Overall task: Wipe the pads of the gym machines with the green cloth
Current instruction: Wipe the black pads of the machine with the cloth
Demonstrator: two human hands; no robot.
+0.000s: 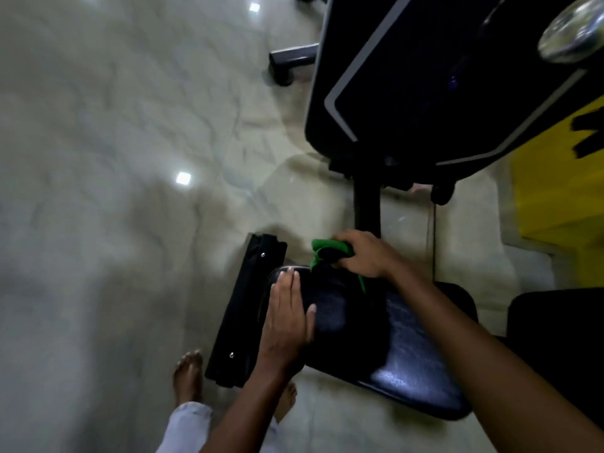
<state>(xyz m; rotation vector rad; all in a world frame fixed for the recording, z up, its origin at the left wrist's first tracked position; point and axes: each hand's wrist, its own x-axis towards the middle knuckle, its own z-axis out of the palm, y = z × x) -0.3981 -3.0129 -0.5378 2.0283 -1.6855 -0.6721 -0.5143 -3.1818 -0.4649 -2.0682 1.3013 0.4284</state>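
Observation:
A black padded seat (385,348) of a gym machine lies low in front of me, its surface glossy. My right hand (366,256) grips a bunched green cloth (327,251) at the seat's far edge, with a strip of cloth hanging over the pad. My left hand (287,318) rests flat on the seat's left end, fingers straight. A larger black back pad (408,76) with a grey border stands tilted above and beyond the seat.
A black steel post (367,207) joins seat and back pad. A black frame bar (245,308) lies left of the seat. Yellow machine panel (562,197) at right, chrome knob (572,31) top right, another black pad (555,322) right. Marble floor, my bare feet (188,377) below.

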